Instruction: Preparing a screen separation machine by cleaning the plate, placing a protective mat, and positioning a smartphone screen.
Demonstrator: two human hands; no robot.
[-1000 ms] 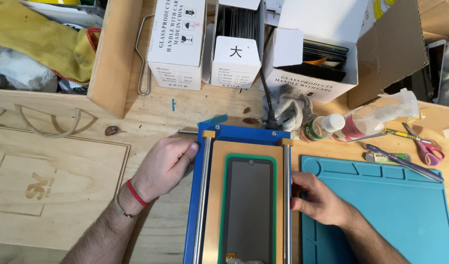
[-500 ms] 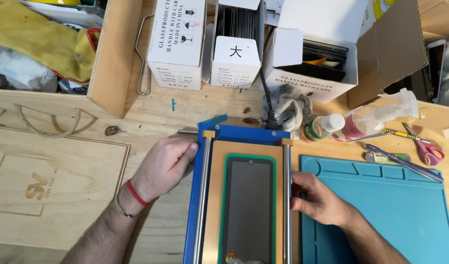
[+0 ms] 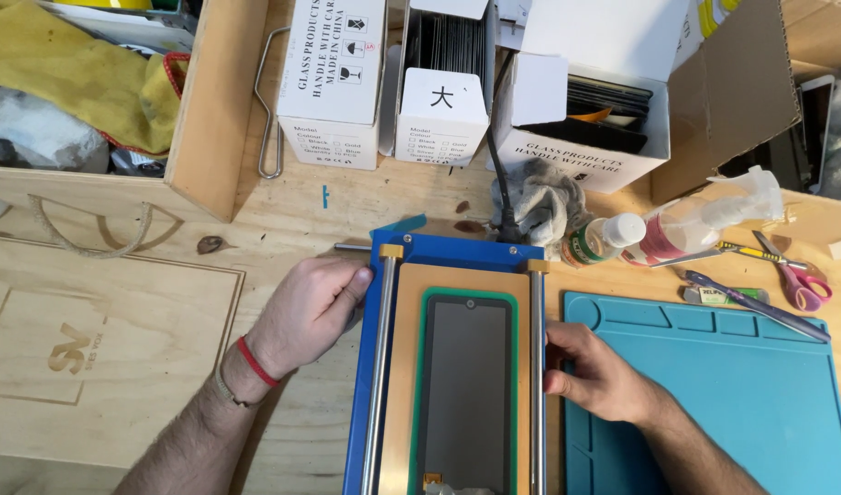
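Observation:
A blue machine (image 3: pixel 457 249) with two steel side rails lies on the wooden bench. On its tan plate rests a dark phone screen (image 3: pixel 466 394) in a green frame. My left hand (image 3: pixel 306 312) grips the machine's left edge by the left rail (image 3: pixel 379 367), thumb near the small metal handle (image 3: pixel 351 247). A red band circles that wrist. My right hand (image 3: pixel 594 371) presses against the right rail (image 3: pixel 537 367), fingers curled on the machine's right side.
A teal work mat (image 3: pixel 741 385) lies to the right. Behind stand white boxes (image 3: pixel 333 73) of glass parts, a grey rag (image 3: pixel 539 202), small bottles (image 3: pixel 604 240), a spray bottle (image 3: pixel 704 220), scissors (image 3: pixel 801 275) and a tool (image 3: pixel 759 307). A wooden crate with yellow cloth (image 3: pixel 90 82) sits back left.

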